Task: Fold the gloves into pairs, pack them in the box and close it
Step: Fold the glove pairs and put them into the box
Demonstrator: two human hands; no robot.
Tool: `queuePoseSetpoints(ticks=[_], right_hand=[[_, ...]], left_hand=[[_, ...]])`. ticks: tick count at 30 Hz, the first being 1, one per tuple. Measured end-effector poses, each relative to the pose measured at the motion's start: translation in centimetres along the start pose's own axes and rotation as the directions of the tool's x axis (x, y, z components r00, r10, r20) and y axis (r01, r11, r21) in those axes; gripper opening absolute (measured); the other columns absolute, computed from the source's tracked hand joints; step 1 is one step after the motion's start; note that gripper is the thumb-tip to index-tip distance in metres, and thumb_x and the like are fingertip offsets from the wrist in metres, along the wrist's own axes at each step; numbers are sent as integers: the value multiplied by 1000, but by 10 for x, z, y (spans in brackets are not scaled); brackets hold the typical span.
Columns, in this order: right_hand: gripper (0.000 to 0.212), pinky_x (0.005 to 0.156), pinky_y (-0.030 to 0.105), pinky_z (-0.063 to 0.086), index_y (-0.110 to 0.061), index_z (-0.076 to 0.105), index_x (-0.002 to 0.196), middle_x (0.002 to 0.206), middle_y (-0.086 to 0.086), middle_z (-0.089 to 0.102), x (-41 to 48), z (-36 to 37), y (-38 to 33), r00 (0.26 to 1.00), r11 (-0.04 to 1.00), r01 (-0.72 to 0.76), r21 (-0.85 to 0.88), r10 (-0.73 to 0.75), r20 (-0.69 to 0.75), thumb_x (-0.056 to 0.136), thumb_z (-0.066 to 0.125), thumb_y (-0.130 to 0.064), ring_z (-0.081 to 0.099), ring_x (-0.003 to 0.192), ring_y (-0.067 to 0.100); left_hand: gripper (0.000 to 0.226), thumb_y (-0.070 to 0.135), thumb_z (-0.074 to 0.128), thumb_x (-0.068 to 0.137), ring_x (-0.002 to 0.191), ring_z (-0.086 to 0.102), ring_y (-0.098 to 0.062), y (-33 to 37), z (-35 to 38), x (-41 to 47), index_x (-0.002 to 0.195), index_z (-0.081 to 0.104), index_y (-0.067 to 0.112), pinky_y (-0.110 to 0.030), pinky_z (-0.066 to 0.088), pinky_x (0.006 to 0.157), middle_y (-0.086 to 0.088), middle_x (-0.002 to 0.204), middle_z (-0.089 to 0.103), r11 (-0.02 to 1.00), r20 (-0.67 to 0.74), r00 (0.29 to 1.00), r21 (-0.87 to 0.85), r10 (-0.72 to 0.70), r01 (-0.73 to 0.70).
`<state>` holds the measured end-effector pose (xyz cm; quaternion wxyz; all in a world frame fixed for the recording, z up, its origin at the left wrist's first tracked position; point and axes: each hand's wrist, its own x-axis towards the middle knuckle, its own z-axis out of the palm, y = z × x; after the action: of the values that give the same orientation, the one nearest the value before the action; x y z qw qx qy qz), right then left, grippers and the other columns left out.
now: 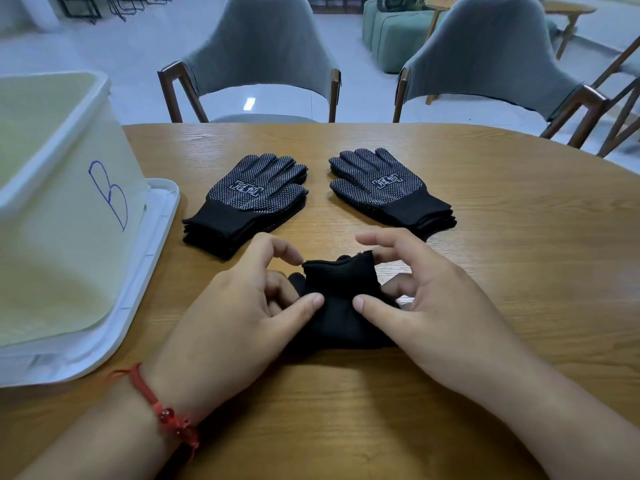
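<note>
A black glove bundle (337, 306) lies on the wooden table (485, 237) between my hands, its cuff turned up. My left hand (235, 306) pinches the cuff's left corner with thumb and forefinger. My right hand (433, 299) pinches the right side the same way. Beyond them lie two stacks of black dotted gloves, palm side up: the left stack (247, 199) and the right stack (388, 188). The open white plastic box (65, 209), marked with a blue "B", stands at the left on its white lid (149, 258).
Two grey chairs (256, 60) (485, 60) stand at the table's far edge. A third chair's wooden frame (609, 112) shows at the right. Bare wood lies to the right of the gloves and in front of my hands.
</note>
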<state>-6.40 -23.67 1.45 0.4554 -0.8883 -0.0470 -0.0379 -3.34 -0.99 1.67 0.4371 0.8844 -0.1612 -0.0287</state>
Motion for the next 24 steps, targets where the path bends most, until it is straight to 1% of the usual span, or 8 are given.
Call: queuePoseSetpoints(ticks=[3, 7, 11, 14, 16, 18, 20, 24], right_hand=[[65, 75, 12, 48, -53, 51, 139, 123, -26, 56, 0, 5, 2, 996, 991, 29, -130, -40, -83, 87, 84, -32, 68, 88, 4], [58, 76, 7, 43, -53, 50, 134, 115, -28, 45, -3, 9, 2, 993, 969, 63, -239, -85, -82, 88, 81, -36, 62, 91, 1], [35, 83, 3, 37, -44, 61, 116, 105, -26, 41, -6, 12, 3, 973, 895, 178, -408, -223, -66, 90, 79, -29, 52, 93, 2], [24, 97, 11, 35, -33, 73, 105, 110, -19, 54, -3, 12, 4, 925, 799, 322, -507, -380, -13, 92, 78, -13, 49, 105, 10], [27, 97, 22, 42, -27, 77, 105, 111, -12, 64, -2, 14, 6, 896, 766, 411, -494, -440, 64, 94, 71, -3, 54, 108, 14], [30, 93, 29, 45, -25, 76, 108, 112, -11, 67, -2, 16, 7, 897, 770, 424, -477, -430, 103, 94, 63, -2, 58, 107, 14], [29, 93, 24, 44, -26, 75, 112, 113, -12, 67, -3, 15, 8, 918, 795, 382, -472, -383, 98, 97, 62, -4, 60, 106, 12], [26, 97, 14, 38, -36, 71, 115, 112, -22, 64, -4, 7, -1, 966, 902, 260, -344, -248, 78, 107, 52, -19, 57, 112, 3]], left_hand=[[30, 41, 73, 92, 63, 64, -6, -1, 8, 0, 107, 49, 34, -16, 46, 62, 17, 79, 70, 998, -85, 996, 67, 18, -13], [4, 44, 58, 102, 86, 64, 0, -3, 8, -2, 104, 58, 40, -18, 48, 71, 22, 94, 66, 977, -8, 993, 179, 120, -116], [28, 51, 43, 103, 99, 64, -3, -6, 7, -1, 121, 64, 44, -34, 52, 88, 22, 103, 65, 946, 53, 982, 261, 182, -190], [39, 57, 37, 101, 95, 61, -7, -9, 6, -1, 132, 60, 49, -36, 51, 87, 19, 101, 59, 916, 39, 987, 370, 153, -157], [37, 54, 41, 102, 91, 60, -9, -9, 6, -1, 133, 60, 48, -35, 50, 83, 17, 98, 56, 903, -3, 987, 403, 162, -147], [27, 46, 51, 104, 85, 58, -7, -8, 5, 0, 129, 62, 44, -33, 51, 76, 17, 96, 54, 908, -63, 977, 386, 202, -163], [17, 39, 59, 103, 87, 58, -7, -6, 0, 0, 119, 66, 38, -30, 50, 75, 17, 97, 54, 909, -72, 961, 350, 267, -226], [23, 52, 65, 97, 119, 56, -8, -3, -10, -5, 112, 68, 35, -33, 47, 100, 18, 119, 58, 798, 224, 884, 381, 411, -467]])
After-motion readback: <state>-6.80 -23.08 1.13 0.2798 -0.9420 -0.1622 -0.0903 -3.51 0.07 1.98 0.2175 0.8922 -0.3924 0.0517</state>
